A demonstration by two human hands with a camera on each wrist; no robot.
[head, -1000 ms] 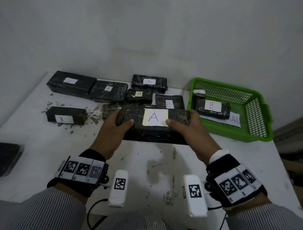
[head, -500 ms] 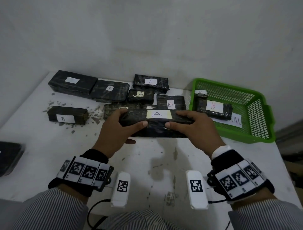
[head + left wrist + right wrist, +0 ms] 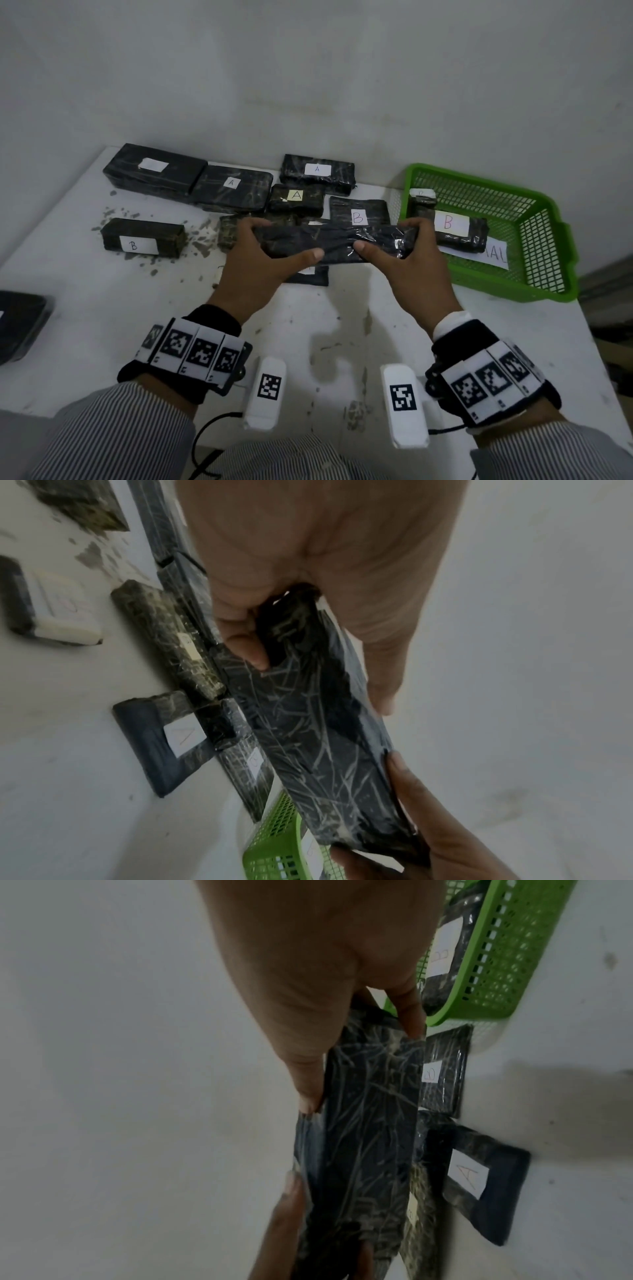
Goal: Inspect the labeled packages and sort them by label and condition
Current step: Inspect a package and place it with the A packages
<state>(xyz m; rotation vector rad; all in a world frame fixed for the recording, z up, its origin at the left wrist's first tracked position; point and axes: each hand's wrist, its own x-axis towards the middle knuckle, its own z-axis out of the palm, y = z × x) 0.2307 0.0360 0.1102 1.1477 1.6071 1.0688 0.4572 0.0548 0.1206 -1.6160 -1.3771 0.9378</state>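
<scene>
Both hands hold a long black plastic-wrapped package (image 3: 339, 241) above the white table (image 3: 102, 308). My left hand (image 3: 274, 250) grips its left end and my right hand (image 3: 394, 251) its right end, thumbs on the near face. Its label faces away and is hidden. The left wrist view shows the package's (image 3: 318, 737) wrinkled wrap between thumb and fingers (image 3: 246, 647); the right wrist view shows the same package (image 3: 369, 1137). Behind lie packages marked A (image 3: 317, 169), A (image 3: 233, 186), A (image 3: 296, 198) and B (image 3: 358, 214).
A green basket (image 3: 548, 274) at the right holds a B package (image 3: 452, 229) and a paper sign (image 3: 493, 255). Another B package (image 3: 142, 238) lies left among crumbs (image 3: 202, 240). A flat package (image 3: 308, 275) sits under my hands. A dark object (image 3: 20, 325) sits at the left edge.
The held package has been tipped away from me. Its A label, facing me a second ago, has turned out of sight. Both hands rose slightly.
</scene>
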